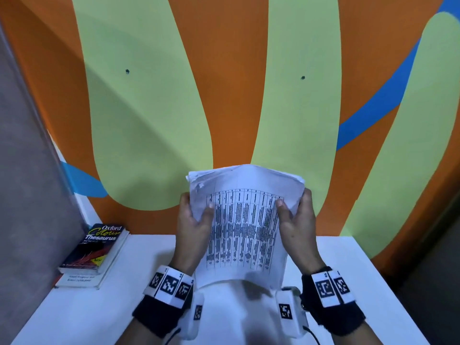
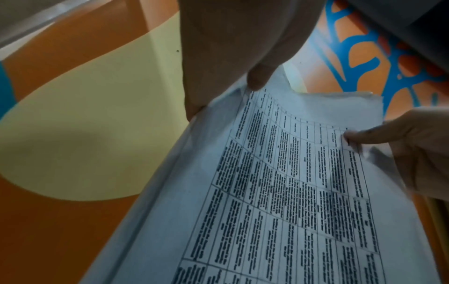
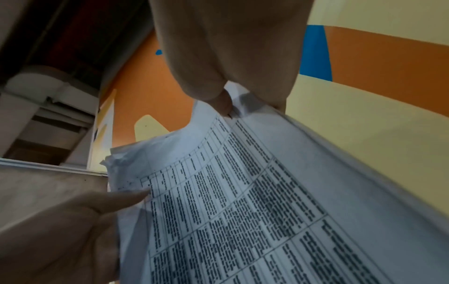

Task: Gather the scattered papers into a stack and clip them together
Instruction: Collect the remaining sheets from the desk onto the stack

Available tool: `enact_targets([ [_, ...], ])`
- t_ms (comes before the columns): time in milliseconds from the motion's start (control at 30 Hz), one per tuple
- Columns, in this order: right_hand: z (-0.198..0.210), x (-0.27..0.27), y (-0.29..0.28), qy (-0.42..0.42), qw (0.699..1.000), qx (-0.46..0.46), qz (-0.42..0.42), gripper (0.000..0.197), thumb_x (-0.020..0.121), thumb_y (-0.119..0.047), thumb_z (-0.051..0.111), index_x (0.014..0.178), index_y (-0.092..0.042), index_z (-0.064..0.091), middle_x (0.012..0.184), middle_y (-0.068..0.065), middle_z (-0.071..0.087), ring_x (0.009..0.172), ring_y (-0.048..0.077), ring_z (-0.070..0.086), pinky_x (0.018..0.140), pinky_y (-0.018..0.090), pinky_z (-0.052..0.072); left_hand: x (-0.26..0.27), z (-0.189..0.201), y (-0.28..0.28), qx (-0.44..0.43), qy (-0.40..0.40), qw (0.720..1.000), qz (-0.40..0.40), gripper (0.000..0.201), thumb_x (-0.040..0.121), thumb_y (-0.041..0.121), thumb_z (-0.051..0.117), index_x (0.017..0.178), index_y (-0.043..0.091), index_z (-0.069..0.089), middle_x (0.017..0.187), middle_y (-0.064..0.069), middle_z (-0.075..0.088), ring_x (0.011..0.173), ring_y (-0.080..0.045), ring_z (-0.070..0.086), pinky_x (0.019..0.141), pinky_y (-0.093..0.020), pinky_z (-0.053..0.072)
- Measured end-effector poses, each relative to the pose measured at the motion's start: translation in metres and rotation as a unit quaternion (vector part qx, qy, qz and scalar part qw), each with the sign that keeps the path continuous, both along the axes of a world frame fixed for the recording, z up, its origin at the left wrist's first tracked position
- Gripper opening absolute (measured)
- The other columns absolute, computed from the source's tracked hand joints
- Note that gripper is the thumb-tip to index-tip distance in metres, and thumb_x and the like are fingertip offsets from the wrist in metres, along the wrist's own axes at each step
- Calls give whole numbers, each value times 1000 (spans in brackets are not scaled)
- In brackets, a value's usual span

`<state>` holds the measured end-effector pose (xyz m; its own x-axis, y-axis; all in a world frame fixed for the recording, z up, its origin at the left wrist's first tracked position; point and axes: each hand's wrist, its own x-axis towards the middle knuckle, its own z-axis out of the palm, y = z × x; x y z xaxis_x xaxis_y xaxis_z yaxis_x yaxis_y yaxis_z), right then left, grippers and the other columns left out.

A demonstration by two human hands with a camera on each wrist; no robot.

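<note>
A stack of white papers (image 1: pixel 245 227) printed with a dense table stands upright above the white table (image 1: pixel 104 307). My left hand (image 1: pixel 193 220) grips its left edge, thumb on the front sheet and fingers behind. My right hand (image 1: pixel 296 217) grips the right edge the same way. The top corners of the sheets are crumpled and uneven. In the left wrist view the papers (image 2: pixel 279 192) run under my left thumb (image 2: pixel 258 78), with the right hand (image 2: pixel 417 149) opposite. In the right wrist view the papers (image 3: pixel 243 201) sit between my right hand (image 3: pixel 226 100) and the left hand (image 3: pixel 73 226). No clip is in view.
Two stacked books, the top one a dark thesaurus (image 1: pixel 95 247), lie at the table's left rear corner. A wall painted orange, green and blue (image 1: pixel 236 83) rises directly behind the table. A grey panel (image 1: pixel 27 183) closes the left side.
</note>
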<state>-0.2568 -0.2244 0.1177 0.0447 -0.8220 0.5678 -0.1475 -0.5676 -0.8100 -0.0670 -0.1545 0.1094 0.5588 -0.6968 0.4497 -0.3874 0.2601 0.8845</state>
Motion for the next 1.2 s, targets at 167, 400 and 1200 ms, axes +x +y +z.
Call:
enact_targets([
  [167, -46, -2, -8, 88, 986, 141, 30, 16, 97, -5, 43, 102, -21, 43, 83, -5, 49, 71, 5, 48, 77, 33, 42, -1, -31, -5, 112, 54, 991, -47, 59, 95, 20, 51, 142, -2, 23, 148, -10, 33, 133, -20, 35, 97, -18, 31],
  [400, -42, -5, -3, 34, 986, 149, 69, 30, 95, -4, 51, 119, -18, 42, 103, -10, 61, 85, -6, 59, 79, 16, 48, 6, -32, -6, 76, 51, 996, -8, 38, 88, 15, 62, 122, 6, 45, 110, -5, 59, 98, -20, 58, 76, -18, 46],
  [1200, 3, -2, -2, 284, 956, -15, 70, 24, 81, 9, 51, 77, -14, 49, 63, -5, 47, 58, 8, 43, 56, 30, 32, 32, 39, -6, 127, -185, 973, -46, 49, 75, 5, 71, 119, 10, 50, 104, -4, 60, 98, -22, 54, 80, -18, 43],
])
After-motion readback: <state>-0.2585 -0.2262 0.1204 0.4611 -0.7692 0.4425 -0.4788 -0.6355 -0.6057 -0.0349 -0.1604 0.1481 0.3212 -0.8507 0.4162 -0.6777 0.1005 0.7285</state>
